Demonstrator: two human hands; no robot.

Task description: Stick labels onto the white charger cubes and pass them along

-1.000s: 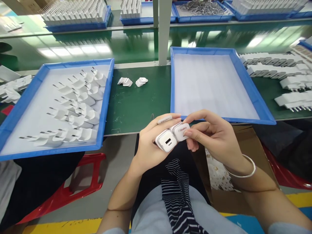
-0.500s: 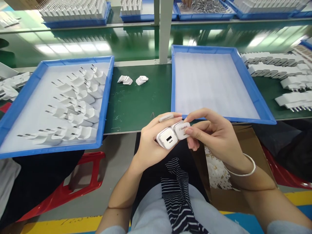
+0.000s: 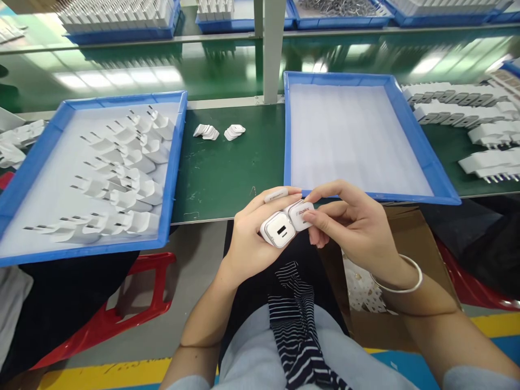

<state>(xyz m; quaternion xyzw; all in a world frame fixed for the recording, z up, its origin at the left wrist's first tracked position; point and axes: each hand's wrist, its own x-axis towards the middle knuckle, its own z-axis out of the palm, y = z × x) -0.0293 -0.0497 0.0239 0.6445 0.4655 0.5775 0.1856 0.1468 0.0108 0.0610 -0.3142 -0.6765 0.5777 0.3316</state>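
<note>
A green bench (image 3: 227,179) crosses my feed, a blue left tray (image 3: 175,162) holding white plugs (image 3: 142,187), a blue right tray (image 3: 287,146), and two stacks of caps (image 3: 206,131) between them. Near the bench's near edge, the left hand (image 3: 247,233) is wrapped around a ported charger (image 3: 280,229) and a printed charger (image 3: 298,214) beside it (a loose cap (image 3: 276,195) sits between two fingers). The right hand (image 3: 359,227) pinches the printed one, thumb on its lettering. I'd judge this step is pressing or steadying that face; the next move calls for a firm left grip and even thumb pressure.
</note>
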